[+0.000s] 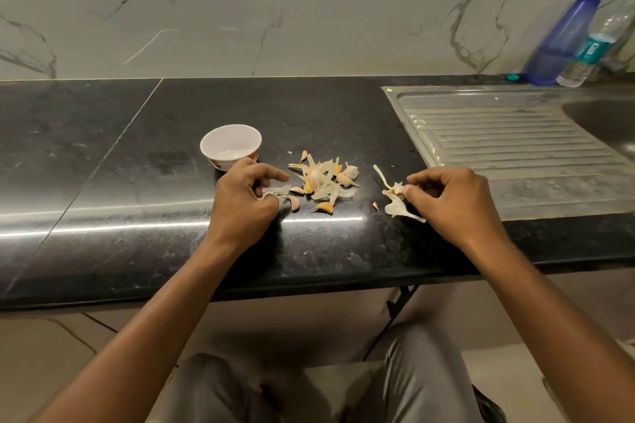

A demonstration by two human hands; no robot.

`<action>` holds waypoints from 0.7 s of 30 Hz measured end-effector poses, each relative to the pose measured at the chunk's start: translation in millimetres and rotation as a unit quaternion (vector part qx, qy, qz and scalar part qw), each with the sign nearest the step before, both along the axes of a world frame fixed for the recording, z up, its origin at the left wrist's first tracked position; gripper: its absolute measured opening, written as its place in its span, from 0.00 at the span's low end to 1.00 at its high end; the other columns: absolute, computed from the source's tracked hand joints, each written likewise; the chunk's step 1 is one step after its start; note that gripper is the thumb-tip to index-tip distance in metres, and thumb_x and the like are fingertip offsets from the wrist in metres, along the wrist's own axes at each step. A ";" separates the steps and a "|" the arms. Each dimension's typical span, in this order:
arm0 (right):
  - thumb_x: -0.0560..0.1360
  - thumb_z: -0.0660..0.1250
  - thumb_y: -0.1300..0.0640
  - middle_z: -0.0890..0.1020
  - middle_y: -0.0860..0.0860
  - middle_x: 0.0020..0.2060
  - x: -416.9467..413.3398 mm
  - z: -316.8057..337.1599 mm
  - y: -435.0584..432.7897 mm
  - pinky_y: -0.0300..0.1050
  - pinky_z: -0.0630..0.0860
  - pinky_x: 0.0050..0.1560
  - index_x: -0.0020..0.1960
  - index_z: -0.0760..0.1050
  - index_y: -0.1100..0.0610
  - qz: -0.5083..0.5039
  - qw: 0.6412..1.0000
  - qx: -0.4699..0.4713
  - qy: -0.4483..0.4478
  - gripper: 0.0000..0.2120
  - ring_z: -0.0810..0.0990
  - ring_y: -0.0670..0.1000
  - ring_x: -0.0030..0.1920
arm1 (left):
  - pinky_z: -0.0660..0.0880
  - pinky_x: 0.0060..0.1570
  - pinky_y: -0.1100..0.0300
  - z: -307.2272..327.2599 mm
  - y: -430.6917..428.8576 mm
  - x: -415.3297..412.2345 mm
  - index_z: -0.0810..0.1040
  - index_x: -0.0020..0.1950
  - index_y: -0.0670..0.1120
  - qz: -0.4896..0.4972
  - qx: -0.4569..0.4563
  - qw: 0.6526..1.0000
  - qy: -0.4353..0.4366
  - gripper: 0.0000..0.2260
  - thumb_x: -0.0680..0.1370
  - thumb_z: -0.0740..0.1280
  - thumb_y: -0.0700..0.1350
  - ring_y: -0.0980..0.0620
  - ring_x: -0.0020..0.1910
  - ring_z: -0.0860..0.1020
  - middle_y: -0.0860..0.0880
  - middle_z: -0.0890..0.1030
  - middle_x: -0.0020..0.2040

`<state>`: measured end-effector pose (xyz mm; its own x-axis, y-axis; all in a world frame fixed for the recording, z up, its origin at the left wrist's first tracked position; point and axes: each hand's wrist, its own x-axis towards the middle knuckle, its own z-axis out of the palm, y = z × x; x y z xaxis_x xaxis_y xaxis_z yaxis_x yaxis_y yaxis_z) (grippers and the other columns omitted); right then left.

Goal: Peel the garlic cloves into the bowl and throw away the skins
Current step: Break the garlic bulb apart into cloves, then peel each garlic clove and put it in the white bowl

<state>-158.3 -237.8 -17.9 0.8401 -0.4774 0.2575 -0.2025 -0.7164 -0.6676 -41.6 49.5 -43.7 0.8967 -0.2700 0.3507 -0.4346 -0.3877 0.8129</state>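
Note:
A small white bowl [231, 144] stands on the black counter [137, 182], and I see no cloves in it. A loose pile of garlic cloves and papery skins [323, 178] lies just right of it. My left hand [244, 196] rests beside the bowl at the pile's left edge, index finger stretched toward the pile, other fingers curled over a skin piece and holding nothing that I can see. My right hand [453, 197] pinches a bunch of pale garlic skins [397, 199] right of the pile. A single clove [323, 208] lies near the front.
A steel sink drainboard [508, 144] fills the counter's right part, its basin at the far right. A blue bottle [563, 38] and a clear water bottle [591, 51] stand at the back right against the marble wall. My knees are below the counter edge.

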 end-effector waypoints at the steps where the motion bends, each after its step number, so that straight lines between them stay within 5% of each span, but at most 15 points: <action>1: 0.78 0.76 0.51 0.88 0.46 0.46 0.3 4.0 1.7 0.29 0.72 0.43 0.56 0.88 0.51 -0.001 1.000 -0.026 -0.007 0.08 0.82 0.38 0.43 | 0.74 0.41 0.60 0.1 -0.2 0.0 0.87 0.50 0.49 -0.001 0.006 1.000 0.003 0.20 0.62 0.67 0.53 0.55 0.39 0.71 0.46 0.77 0.46; 4: 0.80 0.73 0.54 0.88 0.48 0.46 4.8 15.6 13.7 0.38 0.80 0.47 0.57 0.88 0.52 0.024 0.993 -0.100 -0.061 0.08 0.82 0.43 0.42 | 0.72 0.40 0.62 -0.3 -1.6 1.8 0.88 0.48 0.52 -0.010 0.039 0.999 0.010 0.13 0.66 0.73 0.51 0.57 0.39 0.72 0.49 0.77 0.45; 7: 0.80 0.74 0.56 0.87 0.46 0.47 18.6 20.6 35.6 0.36 0.81 0.48 0.58 0.88 0.52 0.151 0.977 -0.127 -0.083 0.08 0.82 0.41 0.43 | 0.69 0.39 0.63 -1.8 -2.8 5.1 0.88 0.47 0.52 -0.019 0.051 0.998 0.009 0.08 0.70 0.80 0.44 0.59 0.38 0.71 0.50 0.78 0.44; 11: 0.81 0.72 0.56 0.85 0.43 0.53 46.2 13.0 68.4 0.48 0.83 0.52 0.63 0.86 0.47 0.328 0.921 -0.208 -0.008 0.12 0.83 0.44 0.51 | 0.69 0.35 0.55 -3.6 0.3 6.8 0.86 0.45 0.52 -0.012 0.000 0.999 0.037 0.09 0.67 0.79 0.42 0.52 0.34 0.70 0.44 0.79 0.40; 15: 0.83 0.68 0.52 0.82 0.42 0.59 67.7 15.6 86.6 0.54 0.81 0.55 0.69 0.81 0.40 0.397 0.862 -0.309 0.066 0.17 0.79 0.49 0.61 | 0.71 0.36 0.53 -7.5 4.8 11.2 0.86 0.44 0.50 -0.003 -0.022 0.998 0.057 0.11 0.68 0.75 0.34 0.49 0.33 0.71 0.37 0.79 0.37; 21: 0.85 0.65 0.49 0.78 0.42 0.51 87.8 14.9 93.0 0.53 0.80 0.52 0.65 0.82 0.44 0.427 0.840 -0.316 0.112 0.11 0.80 0.50 0.56 | 0.73 0.38 0.52 -9.9 8.0 14.4 0.87 0.45 0.49 -0.011 -0.068 0.993 0.098 0.13 0.70 0.73 0.31 0.49 0.33 0.73 0.45 0.81 0.36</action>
